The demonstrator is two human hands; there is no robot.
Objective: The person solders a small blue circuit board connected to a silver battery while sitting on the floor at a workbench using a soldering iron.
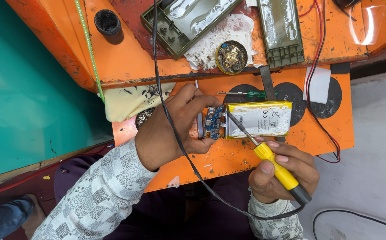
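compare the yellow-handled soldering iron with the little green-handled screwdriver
The soldering iron is gripped in the right hand, tilted, tip at the circuit board; the green screwdriver lies flat and untouched on the orange bench. The iron is thicker and corded; the screwdriver has no cord. Both have thin metal shafts.

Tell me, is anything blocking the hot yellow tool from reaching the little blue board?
Nothing visible blocks it. The soldering iron in the right hand reaches over the battery pack, its tip at the blue circuit board held by the left hand.

Green tray [188,22] cut off at top edge
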